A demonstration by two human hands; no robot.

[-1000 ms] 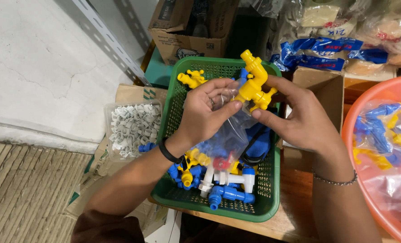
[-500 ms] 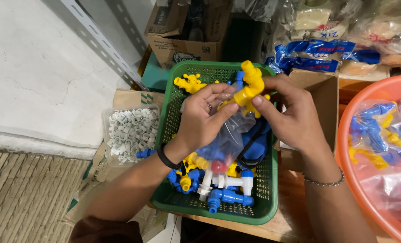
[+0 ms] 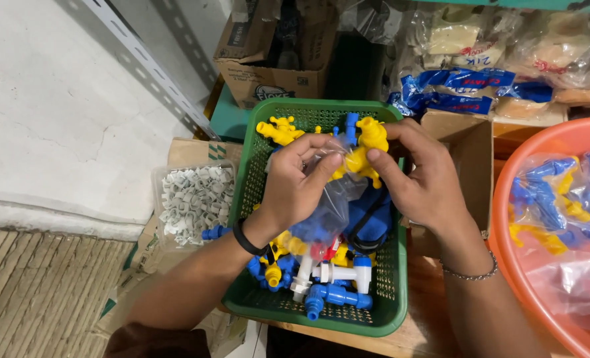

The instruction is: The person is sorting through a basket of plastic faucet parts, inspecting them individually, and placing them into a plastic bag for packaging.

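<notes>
Over a green plastic basket (image 3: 396,292) my two hands work on one yellow plastic tap (image 3: 368,149) and a clear plastic bag (image 3: 331,205). My left hand (image 3: 301,182), with a black band at the wrist, pinches the bag's mouth beside the tap. My right hand (image 3: 427,179), with a thin bracelet, grips the tap from the right. The bag hangs down below my hands, with blue parts showing through it. Loose yellow, blue and white taps (image 3: 331,285) lie in the basket.
An orange basin (image 3: 507,199) with bagged blue and yellow taps stands at the right. A clear tub of small white clips (image 3: 192,195) sits left of the basket. Cardboard boxes (image 3: 268,63) and bagged goods (image 3: 480,59) line the back; a white wall is at the left.
My hands and the yellow tap have stayed over the basket, shifting slightly; the tap now sits lower between my fingers, at the bag's mouth.
</notes>
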